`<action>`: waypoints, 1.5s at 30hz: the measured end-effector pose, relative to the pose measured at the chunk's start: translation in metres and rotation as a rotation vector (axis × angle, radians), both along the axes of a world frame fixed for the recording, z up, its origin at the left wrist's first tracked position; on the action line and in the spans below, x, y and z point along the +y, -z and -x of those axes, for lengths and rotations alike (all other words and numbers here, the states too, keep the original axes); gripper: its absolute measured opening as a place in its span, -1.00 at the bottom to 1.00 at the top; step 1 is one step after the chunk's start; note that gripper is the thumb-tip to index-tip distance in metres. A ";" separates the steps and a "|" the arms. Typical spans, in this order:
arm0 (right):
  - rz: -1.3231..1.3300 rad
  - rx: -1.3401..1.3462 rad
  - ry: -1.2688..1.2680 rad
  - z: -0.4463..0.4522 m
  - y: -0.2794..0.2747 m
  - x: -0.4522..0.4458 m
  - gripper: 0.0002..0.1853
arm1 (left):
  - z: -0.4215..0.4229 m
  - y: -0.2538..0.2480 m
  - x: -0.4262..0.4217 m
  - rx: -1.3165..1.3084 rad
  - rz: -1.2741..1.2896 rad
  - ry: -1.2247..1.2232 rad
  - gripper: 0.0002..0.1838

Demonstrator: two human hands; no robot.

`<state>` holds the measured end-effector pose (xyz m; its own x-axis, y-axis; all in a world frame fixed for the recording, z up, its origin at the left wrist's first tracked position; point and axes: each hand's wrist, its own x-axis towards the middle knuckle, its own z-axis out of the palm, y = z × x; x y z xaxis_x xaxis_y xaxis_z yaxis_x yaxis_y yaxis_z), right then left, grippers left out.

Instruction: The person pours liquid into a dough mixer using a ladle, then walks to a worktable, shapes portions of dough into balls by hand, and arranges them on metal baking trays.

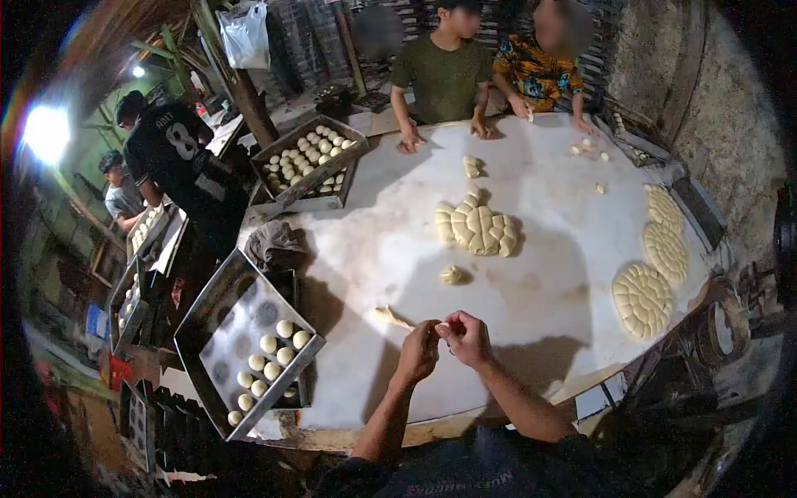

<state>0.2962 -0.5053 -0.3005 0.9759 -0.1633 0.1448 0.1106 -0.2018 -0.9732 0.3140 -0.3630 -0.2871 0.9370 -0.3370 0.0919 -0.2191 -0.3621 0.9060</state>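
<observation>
Over the near part of the table, my left hand [419, 352] and my right hand [466, 338] meet with curled fingers. A small pale piece of dough [442, 327] shows between the fingertips of both; the rest of it is hidden. Just left of my left hand, a thin strip of dough [390, 316] lies on the table, its right end close to the knuckles. Farther in sits a small lump of dough [452, 275]. Beyond that is a pile of cut dough pieces [477, 228], with another small piece [472, 167] behind it.
A metal tray [199, 319] with several dough balls tilts at the table's left edge, beside a dark cloth [276, 246]. Another filled tray [353, 149] stands behind. Scored dough rounds [643, 300] lie at the right. Two people work across the table [374, 241]; others stand at left.
</observation>
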 end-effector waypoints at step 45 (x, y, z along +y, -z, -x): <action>0.373 -0.198 0.142 0.082 0.020 -0.001 -0.87 | 0.147 -0.048 0.085 0.137 0.227 0.252 -0.74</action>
<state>0.2142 -0.5065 -0.3203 0.8949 -0.1949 0.4015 0.2335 -0.5622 -0.7934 0.1667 -0.2781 -0.2390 0.8359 -0.5444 0.0704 -0.1469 -0.0982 0.9843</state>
